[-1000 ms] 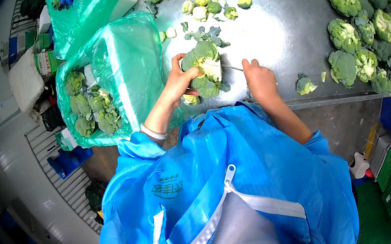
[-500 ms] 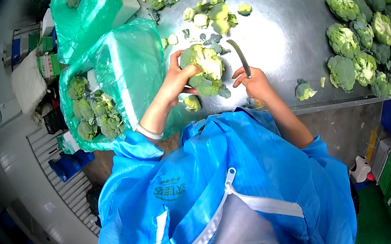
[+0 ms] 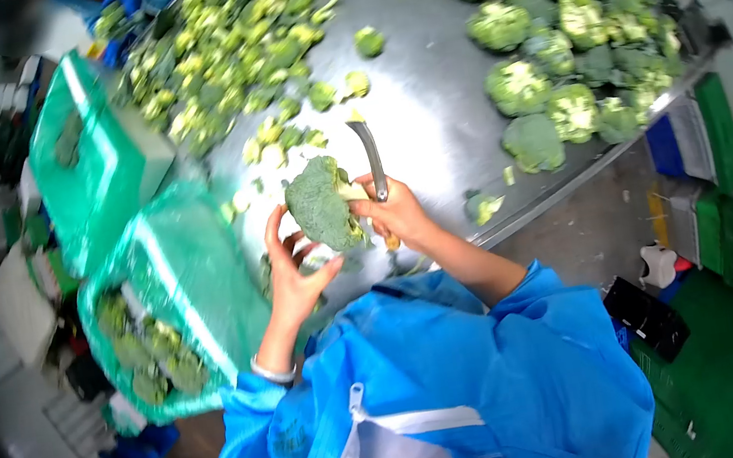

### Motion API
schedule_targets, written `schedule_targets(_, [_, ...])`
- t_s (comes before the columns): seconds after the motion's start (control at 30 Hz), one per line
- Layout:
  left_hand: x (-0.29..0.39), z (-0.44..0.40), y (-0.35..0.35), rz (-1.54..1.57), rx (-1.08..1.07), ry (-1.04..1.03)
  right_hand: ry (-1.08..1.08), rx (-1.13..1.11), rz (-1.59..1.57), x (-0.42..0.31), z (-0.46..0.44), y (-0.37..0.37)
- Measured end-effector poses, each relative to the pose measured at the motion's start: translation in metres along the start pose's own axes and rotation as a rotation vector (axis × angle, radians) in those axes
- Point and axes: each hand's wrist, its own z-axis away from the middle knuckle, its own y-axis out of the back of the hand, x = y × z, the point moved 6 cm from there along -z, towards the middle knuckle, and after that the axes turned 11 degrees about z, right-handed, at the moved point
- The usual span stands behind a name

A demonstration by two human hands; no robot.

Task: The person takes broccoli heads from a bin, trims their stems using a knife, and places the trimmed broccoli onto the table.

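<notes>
Apparently right grip (image 3: 395, 214) pinching broccoli stem (image 3: 353, 191), left grip (image 3: 293, 284) spread, just beside crown (image 3: 318, 206).

I see open bench (image 3: 438, 106) to the right of the curved knife (image 3: 370, 153), whose raised blade I'd have to clear. The piled broccoli heads (image 3: 549, 63) close off the right, and the loose florets (image 3: 246, 40) the far left. 2 boxes with green liners, near (image 3: 192, 253) and far (image 3: 89, 188), wall in my left. The held broccoli head (image 3: 319, 203) fills the gap between the 2 hands.
</notes>
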Motion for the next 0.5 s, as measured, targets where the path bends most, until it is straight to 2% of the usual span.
schedule_targets(0.03, [-0.001,0.001,-0.003,0.06,-0.032,0.007,-0.029,-0.004,-0.193,0.005,-0.002,0.013])
schedule_targets(0.1, [0.006,0.002,0.001,-0.182,-0.088,-0.053,-0.037,0.185,-0.149,0.006,-0.007,0.062])
schedule_targets(0.13, [0.004,0.002,0.008,-0.164,-0.054,-0.005,0.007,0.304,-0.161,-0.006,-0.011,0.091])
schedule_targets(0.2, [-0.004,0.003,0.027,-0.047,-0.001,0.061,0.096,0.463,-0.163,-0.05,-0.02,0.156])
schedule_targets(0.23, [-0.008,0.006,0.036,0.008,0.033,0.096,0.12,0.636,-0.1,-0.066,-0.028,0.202])
schedule_targets(0.3, [-0.016,0.012,0.048,-0.04,0.082,0.118,0.156,0.845,-0.065,-0.143,-0.025,0.27])
schedule_targets(0.37, [-0.02,0.009,0.053,-0.028,0.055,0.131,0.426,0.885,-0.175,-0.219,-0.04,0.329])
schedule_targets(0.43, [-0.03,0.017,0.068,-0.036,0.043,0.187,0.632,0.765,0.023,-0.287,-0.06,0.393])
schedule_targets(0.47, [-0.034,0.022,0.07,-0.038,0.051,0.177,0.591,0.78,0.115,-0.311,-0.067,0.418])
schedule_targets(0.5, [-0.029,0.024,0.069,-0.027,0.049,0.18,0.429,0.927,-0.024,-0.335,-0.061,0.397])
